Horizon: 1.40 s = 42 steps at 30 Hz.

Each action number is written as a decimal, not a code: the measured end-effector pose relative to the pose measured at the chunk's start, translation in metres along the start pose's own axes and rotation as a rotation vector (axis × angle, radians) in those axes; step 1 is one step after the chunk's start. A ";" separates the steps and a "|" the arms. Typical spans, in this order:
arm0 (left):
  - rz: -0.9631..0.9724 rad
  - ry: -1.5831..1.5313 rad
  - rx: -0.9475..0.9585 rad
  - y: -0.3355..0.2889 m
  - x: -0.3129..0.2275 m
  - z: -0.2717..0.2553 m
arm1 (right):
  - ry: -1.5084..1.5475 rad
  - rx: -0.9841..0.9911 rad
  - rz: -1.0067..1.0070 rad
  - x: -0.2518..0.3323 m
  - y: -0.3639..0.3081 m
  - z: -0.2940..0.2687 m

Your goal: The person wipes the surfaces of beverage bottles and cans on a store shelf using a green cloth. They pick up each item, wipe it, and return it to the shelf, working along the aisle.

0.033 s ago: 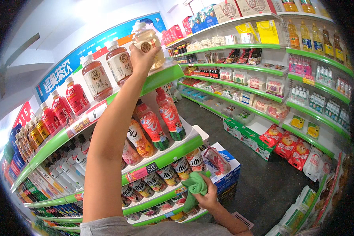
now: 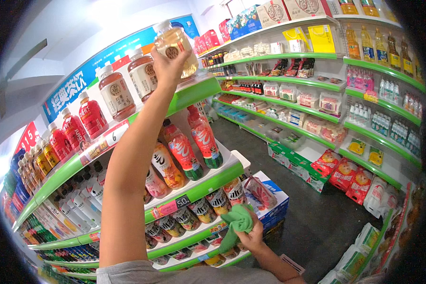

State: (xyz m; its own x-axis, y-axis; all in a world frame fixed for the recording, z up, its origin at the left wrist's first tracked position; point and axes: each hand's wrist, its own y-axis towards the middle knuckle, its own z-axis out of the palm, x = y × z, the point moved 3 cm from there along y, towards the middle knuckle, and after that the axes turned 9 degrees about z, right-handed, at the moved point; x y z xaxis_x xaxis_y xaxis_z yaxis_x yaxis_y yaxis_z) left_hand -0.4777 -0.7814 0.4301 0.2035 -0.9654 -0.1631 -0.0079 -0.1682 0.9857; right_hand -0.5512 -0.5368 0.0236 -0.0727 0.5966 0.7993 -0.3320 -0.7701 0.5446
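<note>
1. Left hand [image 2: 170, 68]: fingers wrapped around a bottle of pale drink [image 2: 175, 39] at the right corner of the top shelf [image 2: 194, 94]; base contact cannot be told. A loosened grip could let it fall over that corner.
2. Brown-drink bottle [image 2: 143, 75]: just left, near the front edge; a sideways knock could topple it.
3. Right hand [image 2: 253, 235]: fingers closed on a green cloth [image 2: 239, 220] beside a lower shelf's right corner; its hanging end could snag packages there.

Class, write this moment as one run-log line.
left hand: grips pale bottle at top shelf | right hand: holds green cloth
</note>
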 end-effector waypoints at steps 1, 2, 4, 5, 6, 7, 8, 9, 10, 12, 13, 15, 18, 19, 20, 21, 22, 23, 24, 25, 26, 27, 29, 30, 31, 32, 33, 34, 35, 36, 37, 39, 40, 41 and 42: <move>0.044 -0.102 -0.011 0.001 -0.013 -0.006 | -0.003 -0.009 -0.019 0.003 0.000 0.000; 0.066 -0.171 -0.016 -0.001 -0.031 -0.013 | -0.009 -0.017 -0.039 0.007 0.003 -0.002; 0.069 -0.331 -0.018 -0.015 -0.073 -0.033 | -0.055 -0.047 -0.077 0.010 0.006 -0.005; 0.045 -0.432 -0.011 -0.030 -0.091 -0.043 | 0.043 -0.063 -0.078 0.019 0.009 -0.005; 0.021 -0.549 -0.005 -0.050 -0.105 -0.047 | 0.058 -0.101 -0.025 0.019 0.011 -0.009; -0.024 -0.566 -0.024 -0.077 -0.116 -0.059 | 0.083 -0.128 0.036 0.016 0.011 -0.012; -0.130 -0.579 -0.051 -0.112 -0.127 -0.066 | 0.097 -0.156 0.033 0.017 0.014 -0.017; -0.178 -0.553 -0.027 -0.143 -0.134 -0.084 | 0.144 -0.155 -0.015 0.021 0.016 -0.014; -0.242 -0.588 -0.013 -0.177 -0.139 -0.096 | 0.174 -0.123 0.000 0.027 0.019 -0.012; -0.319 -0.460 0.041 -0.235 -0.143 -0.125 | 0.200 -0.061 0.009 0.043 0.025 0.001; -0.317 -0.431 0.070 -0.260 -0.144 -0.136 | 0.186 -0.042 -0.005 0.051 0.029 0.009; -0.352 -0.367 0.066 -0.290 -0.149 -0.147 | 0.173 0.025 0.059 0.052 0.034 0.021; -0.449 -0.390 0.053 -0.317 -0.148 -0.156 | 0.180 0.260 0.069 0.077 0.036 0.061; -0.433 -0.275 0.087 -0.324 -0.149 -0.162 | 0.153 0.348 0.046 0.083 0.038 0.077; -0.387 -0.238 0.069 -0.335 -0.144 -0.165 | 0.040 0.351 -0.077 0.094 0.039 0.095; -0.341 -0.199 0.051 -0.344 -0.140 -0.168 | -0.069 0.355 -0.202 0.101 0.037 0.111; -0.326 -0.064 0.113 -0.348 -0.141 -0.172 | -0.090 0.327 -0.137 0.093 0.035 0.116; -0.294 -0.024 0.143 -0.350 -0.141 -0.177 | -0.111 0.387 -0.122 0.094 0.036 0.119; -0.263 0.017 0.172 -0.352 -0.141 -0.181 | -0.132 0.447 -0.107 0.096 0.042 0.120; -0.235 0.054 0.207 -0.355 -0.143 -0.185 | -0.153 0.503 -0.087 0.096 0.046 0.120; -0.243 0.033 0.225 -0.357 -0.143 -0.189 | -0.090 0.536 -0.030 0.091 0.050 0.121; -0.294 -0.028 0.241 -0.359 -0.141 -0.191 | -0.038 0.597 0.048 0.090 0.055 0.123; -0.399 -0.149 0.282 -0.363 -0.139 -0.198 | 0.079 0.708 0.212 0.091 0.063 0.126; -0.354 -0.143 0.384 -0.358 -0.141 -0.201 | 0.206 0.770 0.326 0.091 0.068 0.128; -0.440 -0.291 0.382 -0.364 -0.141 -0.202 | 0.236 0.840 0.391 0.093 0.070 0.132; -0.525 -0.440 0.376 -0.370 -0.140 -0.202 | 0.266 0.909 0.457 0.096 0.072 0.136; -0.607 -0.591 0.367 -0.376 -0.140 -0.201 | 0.297 0.976 0.523 0.099 0.072 0.139; -0.674 -0.688 0.386 -0.377 -0.140 -0.202 | 0.324 1.000 0.579 0.101 0.072 0.143; -0.679 -0.665 0.358 -0.378 -0.140 -0.203 | 0.241 0.988 0.557 0.102 0.072 0.145; -0.684 -0.643 0.331 -0.380 -0.140 -0.203 | 0.157 0.975 0.534 0.104 0.073 0.146; -0.683 -0.619 0.306 -0.379 -0.139 -0.202 | 0.073 0.960 0.505 0.106 0.075 0.147; -0.617 -0.403 0.239 -0.379 -0.138 -0.201 | -0.066 0.821 0.385 0.109 0.070 0.153; -0.580 -0.280 0.217 -0.383 -0.138 -0.200 | -0.126 0.736 0.343 0.111 0.066 0.155; -0.544 -0.153 0.194 -0.386 -0.136 -0.201 | -0.181 0.654 0.303 0.111 0.060 0.157; -0.452 0.034 0.221 -0.386 -0.135 -0.202 | -0.368 0.548 0.142 0.110 0.055 0.156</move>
State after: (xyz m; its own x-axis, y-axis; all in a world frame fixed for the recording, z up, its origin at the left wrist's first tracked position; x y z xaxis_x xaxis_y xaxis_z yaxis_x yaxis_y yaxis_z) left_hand -0.3040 -0.5461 0.0806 0.2662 -0.7799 -0.5665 -0.1182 -0.6096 0.7838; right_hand -0.4303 -0.5486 0.1808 0.2769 0.4403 0.8541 0.1895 -0.8964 0.4006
